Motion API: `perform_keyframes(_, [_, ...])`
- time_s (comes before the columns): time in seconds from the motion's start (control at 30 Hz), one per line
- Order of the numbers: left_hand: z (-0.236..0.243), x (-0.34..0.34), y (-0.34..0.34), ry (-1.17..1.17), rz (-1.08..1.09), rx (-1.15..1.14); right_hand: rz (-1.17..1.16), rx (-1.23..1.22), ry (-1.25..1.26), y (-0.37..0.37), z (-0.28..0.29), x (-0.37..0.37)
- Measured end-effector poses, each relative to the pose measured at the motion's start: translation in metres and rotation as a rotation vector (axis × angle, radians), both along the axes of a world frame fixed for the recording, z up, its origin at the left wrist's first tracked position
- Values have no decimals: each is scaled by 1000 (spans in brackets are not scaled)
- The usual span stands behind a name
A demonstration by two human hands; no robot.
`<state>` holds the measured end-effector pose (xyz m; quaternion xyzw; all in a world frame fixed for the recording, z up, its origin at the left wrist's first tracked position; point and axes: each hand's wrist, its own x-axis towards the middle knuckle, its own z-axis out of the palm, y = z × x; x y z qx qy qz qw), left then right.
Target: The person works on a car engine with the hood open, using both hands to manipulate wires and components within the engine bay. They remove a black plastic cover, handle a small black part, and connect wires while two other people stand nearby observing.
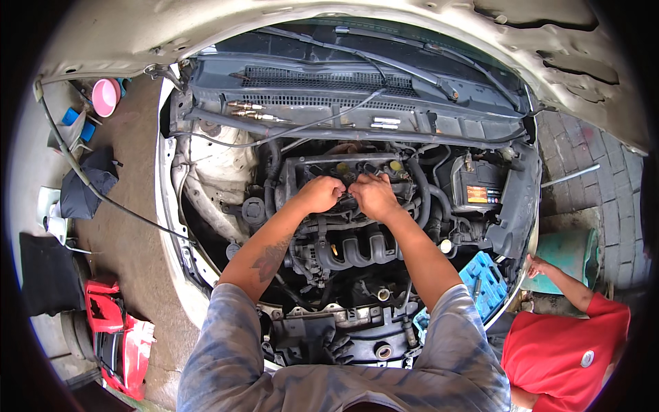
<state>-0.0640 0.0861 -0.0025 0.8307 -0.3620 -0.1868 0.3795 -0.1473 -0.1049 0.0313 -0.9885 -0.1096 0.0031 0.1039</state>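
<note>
Both my arms reach over the car engine (350,250) to the top of its valve cover (294,180). My left hand (320,194) has its fingers curled and pressed together at the middle of the cover. Close beside it, my right hand (375,196) is also closed, its fingers bent down toward the same spot. Whatever the fingertips pinch is hidden under the hands. Dark ignition coils and a yellowish round cap (396,165) show just beyond my right hand. Several spark plugs (250,111) lie on the cowl beneath the windshield.
A car battery (480,180) stands right of the engine. An open blue tool case (483,283) rests at the front right, with dark gloves (336,348) on the front panel. The raised hood (123,41) arches overhead. A co-worker in a red shirt (559,353) stands at right.
</note>
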Motion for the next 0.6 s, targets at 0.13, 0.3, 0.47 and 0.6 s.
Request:
perform_keyframes(0.13, [5,2,-2,14,-10,42,33,-58,-6,5,-6,0])
perform_keyframes(0.3, [5,6,1,29,-54,28,49,-120,-105,10,-9,2])
perform_keyframes(0.47, [6,4,0,24,-37,41,88,-126,-183,11,-12,5])
perform_keyframes(0.6, [13,-3,-2,-45,18,73,87,-124,-187,11,-12,5])
